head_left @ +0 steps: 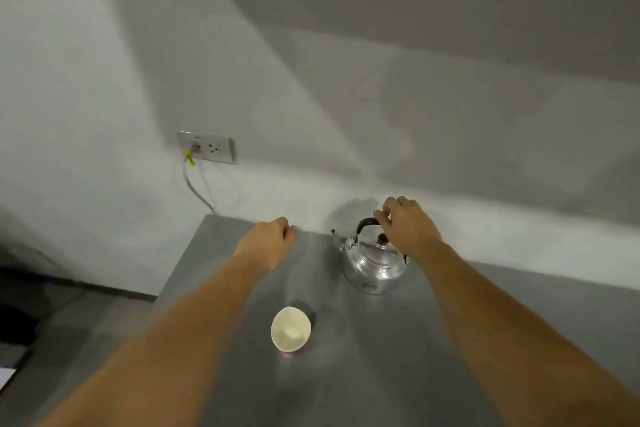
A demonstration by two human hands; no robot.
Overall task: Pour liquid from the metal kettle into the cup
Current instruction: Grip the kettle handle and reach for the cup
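A shiny metal kettle with a black arched handle and a black lid knob stands upright on the grey table, near the far edge, spout pointing left. My right hand is over the handle's top, fingers curled around it. A white cup with a reddish base stands upright in front of the kettle, to its left, and looks empty. My left hand hovers over the table's far left part, fingers loosely curled, holding nothing.
The table meets a white wall behind the kettle. A wall socket with a plugged-in white cable is to the left. The table's left edge drops to a dark floor.
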